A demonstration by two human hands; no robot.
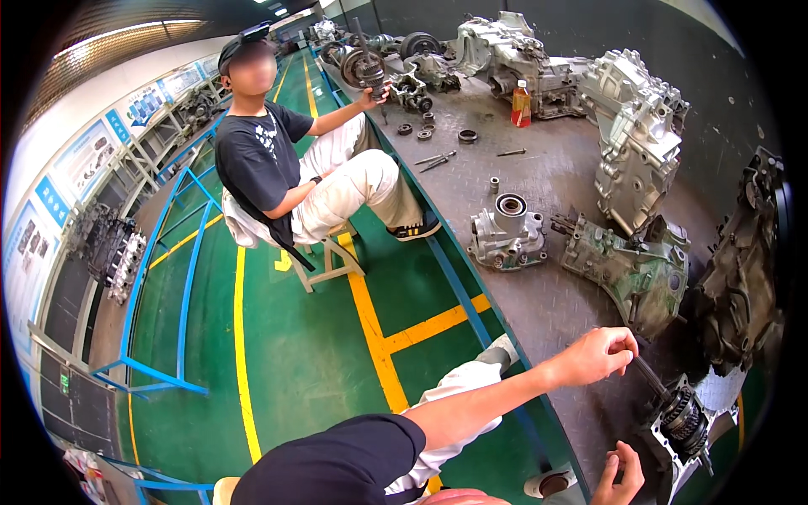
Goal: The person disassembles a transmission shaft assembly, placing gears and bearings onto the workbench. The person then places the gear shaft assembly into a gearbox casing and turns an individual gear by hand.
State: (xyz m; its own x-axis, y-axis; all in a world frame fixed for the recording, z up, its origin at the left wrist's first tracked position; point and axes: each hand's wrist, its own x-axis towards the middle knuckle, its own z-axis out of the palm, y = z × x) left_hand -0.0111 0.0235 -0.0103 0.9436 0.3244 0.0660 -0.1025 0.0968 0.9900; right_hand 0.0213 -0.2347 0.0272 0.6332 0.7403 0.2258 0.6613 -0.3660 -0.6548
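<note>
An open grey case (667, 459) holds a dark gear shaft (685, 422). The left hand (598, 356) curls by its long end, grip unclear; the right hand (620, 476), half open, looks empty.

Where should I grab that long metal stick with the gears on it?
Probably round the slim, bare upper part of the gear shaft, coming from the picture's upper left: it slants clear of the open housing, while its bulky gears sit inside.
</note>
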